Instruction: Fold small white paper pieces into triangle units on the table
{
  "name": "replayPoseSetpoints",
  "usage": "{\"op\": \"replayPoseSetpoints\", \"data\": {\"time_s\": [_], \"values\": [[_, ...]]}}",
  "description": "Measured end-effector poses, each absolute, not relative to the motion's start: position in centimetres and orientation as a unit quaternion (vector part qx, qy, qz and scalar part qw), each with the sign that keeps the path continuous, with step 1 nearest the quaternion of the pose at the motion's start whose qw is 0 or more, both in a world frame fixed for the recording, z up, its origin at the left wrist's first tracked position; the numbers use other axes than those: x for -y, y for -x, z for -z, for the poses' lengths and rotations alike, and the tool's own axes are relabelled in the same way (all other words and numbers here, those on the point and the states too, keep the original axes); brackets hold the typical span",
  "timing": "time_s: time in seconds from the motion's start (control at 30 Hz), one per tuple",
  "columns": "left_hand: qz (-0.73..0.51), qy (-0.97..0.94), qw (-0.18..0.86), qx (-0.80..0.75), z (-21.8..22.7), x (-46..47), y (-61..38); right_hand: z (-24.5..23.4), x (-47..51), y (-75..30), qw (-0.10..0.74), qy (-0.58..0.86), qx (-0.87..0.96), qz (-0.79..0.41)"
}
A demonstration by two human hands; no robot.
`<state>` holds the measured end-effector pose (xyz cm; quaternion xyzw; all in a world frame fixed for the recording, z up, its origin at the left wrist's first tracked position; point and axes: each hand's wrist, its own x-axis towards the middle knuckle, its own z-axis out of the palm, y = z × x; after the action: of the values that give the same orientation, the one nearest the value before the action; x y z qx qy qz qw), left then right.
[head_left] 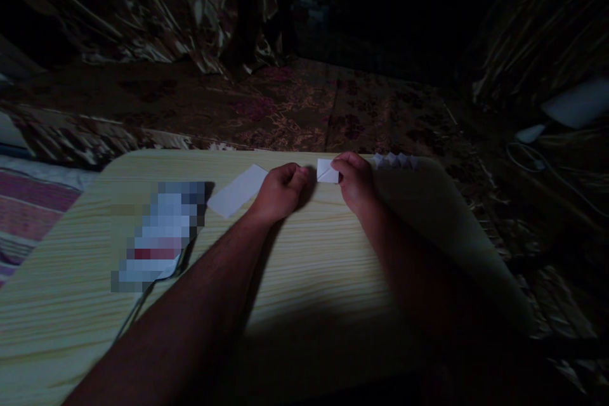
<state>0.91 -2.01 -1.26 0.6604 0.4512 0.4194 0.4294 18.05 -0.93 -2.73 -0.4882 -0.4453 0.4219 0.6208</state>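
Observation:
My right hand pinches a small square of folded white paper by its right side, thumb on top. A diagonal fold line crosses the square's face. To the left of it, and apart from it, my left hand is closed, with thumb and fingers curled together and nothing showing between them. A flat white sheet of paper lies on the table just left of my left hand, its right end partly covered by that hand. Beyond my right hand, several small folded white paper pieces stand in a row near the far edge.
The pale wood-grain table has rounded far corners. A pixelated object with a cable lies at its left. Behind the table is a patterned cloth-covered surface, with curtains above. A white lamp-like object stands at the right.

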Motion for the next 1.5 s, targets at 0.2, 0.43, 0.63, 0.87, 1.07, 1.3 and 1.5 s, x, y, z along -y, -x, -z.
{"op": "replayPoseSetpoints", "data": {"time_s": [0.2,0.43,0.63,0.87,1.07,1.3,1.5], "values": [[-0.432,-0.634,0.485,-0.419,0.95,1.86,-1.12,2.52,1.25,-17.72,0.606,0.452,0.474,-0.452],[-0.408,-0.651,0.491,-0.410,1.27,1.78,-0.79,2.35,1.40,-17.66,0.605,0.452,0.473,-0.453],[-0.390,-0.658,0.497,-0.411,1.21,1.83,-0.78,2.23,1.40,-17.69,0.599,0.456,0.468,-0.463],[-0.381,-0.673,0.468,-0.428,1.35,1.90,-0.84,2.25,1.46,-17.66,0.597,0.465,0.469,-0.454],[-0.375,-0.717,0.398,-0.432,1.49,1.86,-0.76,2.27,1.56,-17.51,0.612,0.462,0.467,-0.440],[-0.364,-0.752,0.323,-0.446,1.52,2.07,-0.86,2.36,1.25,-17.35,0.613,0.479,0.457,-0.430],[-0.368,-0.748,0.333,-0.440,1.54,2.12,-0.89,2.73,1.18,-17.50,0.618,0.472,0.466,-0.422]]}}
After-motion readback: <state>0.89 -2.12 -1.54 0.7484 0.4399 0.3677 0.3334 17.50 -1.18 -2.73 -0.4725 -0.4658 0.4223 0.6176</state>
